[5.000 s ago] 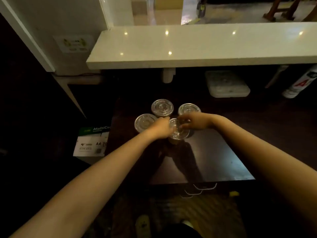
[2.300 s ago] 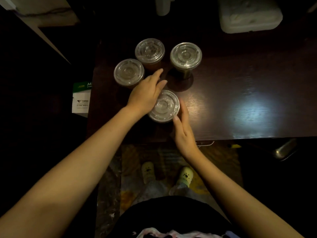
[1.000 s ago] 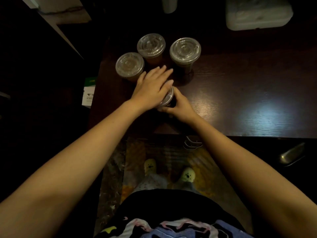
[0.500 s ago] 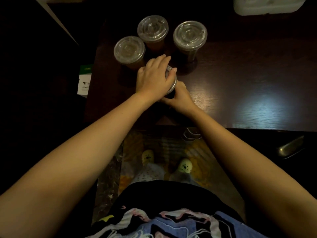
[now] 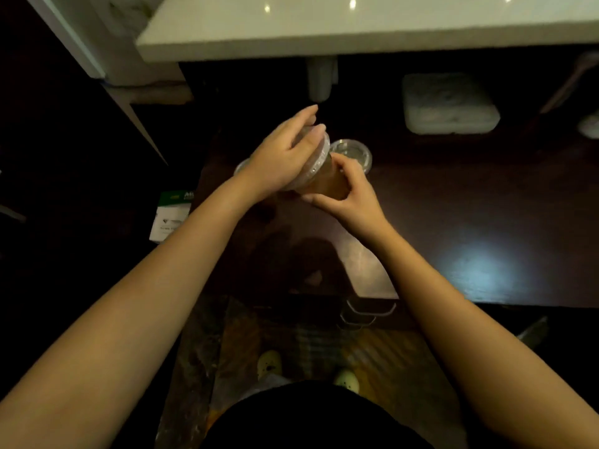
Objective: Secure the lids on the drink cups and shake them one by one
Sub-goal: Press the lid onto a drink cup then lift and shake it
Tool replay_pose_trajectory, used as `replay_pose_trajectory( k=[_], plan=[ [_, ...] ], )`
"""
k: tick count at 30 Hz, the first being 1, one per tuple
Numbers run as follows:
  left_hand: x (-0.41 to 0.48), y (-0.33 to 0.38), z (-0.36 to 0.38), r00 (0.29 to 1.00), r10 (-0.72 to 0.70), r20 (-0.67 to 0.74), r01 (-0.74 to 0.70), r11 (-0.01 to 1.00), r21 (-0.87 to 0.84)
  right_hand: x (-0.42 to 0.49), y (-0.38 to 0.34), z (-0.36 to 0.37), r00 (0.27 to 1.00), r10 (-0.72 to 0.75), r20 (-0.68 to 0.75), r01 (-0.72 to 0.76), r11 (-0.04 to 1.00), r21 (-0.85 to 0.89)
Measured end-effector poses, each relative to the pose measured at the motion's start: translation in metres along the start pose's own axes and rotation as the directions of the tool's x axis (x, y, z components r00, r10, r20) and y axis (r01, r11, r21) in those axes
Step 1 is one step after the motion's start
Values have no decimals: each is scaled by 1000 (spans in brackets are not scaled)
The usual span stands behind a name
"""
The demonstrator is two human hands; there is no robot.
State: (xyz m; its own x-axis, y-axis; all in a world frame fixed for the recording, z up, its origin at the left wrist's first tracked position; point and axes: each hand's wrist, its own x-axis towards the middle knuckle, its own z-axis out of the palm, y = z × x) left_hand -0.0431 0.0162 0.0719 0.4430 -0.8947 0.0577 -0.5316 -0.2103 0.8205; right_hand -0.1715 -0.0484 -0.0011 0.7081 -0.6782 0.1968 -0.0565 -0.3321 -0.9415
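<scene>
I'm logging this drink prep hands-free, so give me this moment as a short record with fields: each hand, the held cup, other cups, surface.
left hand: palm pressed over the lid, fingers spread past its rim
right hand: wrapped around the cup body
held cup: lidded, brownish drink, tilted, lifted off the table
other cups: one lidded cup clearly visible behind; another mostly hidden by the left hand
table: dark wood

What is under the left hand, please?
The left hand covers the clear lid of the tilted cup of brown drink; most of the lid is hidden.
</scene>
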Motion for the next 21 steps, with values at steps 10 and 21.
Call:
replay_pose_trajectory(
  k=[10,21],
  plan=[
    [19,66,-84,955,-39,293,202,810,-550,57,-116,-46,891,-453,-30,400,813,-423],
    [13,74,-97,921,386,-59,-380,851,-363,67,-169,-55,969,171,181,-217,934,282]
  ],
)
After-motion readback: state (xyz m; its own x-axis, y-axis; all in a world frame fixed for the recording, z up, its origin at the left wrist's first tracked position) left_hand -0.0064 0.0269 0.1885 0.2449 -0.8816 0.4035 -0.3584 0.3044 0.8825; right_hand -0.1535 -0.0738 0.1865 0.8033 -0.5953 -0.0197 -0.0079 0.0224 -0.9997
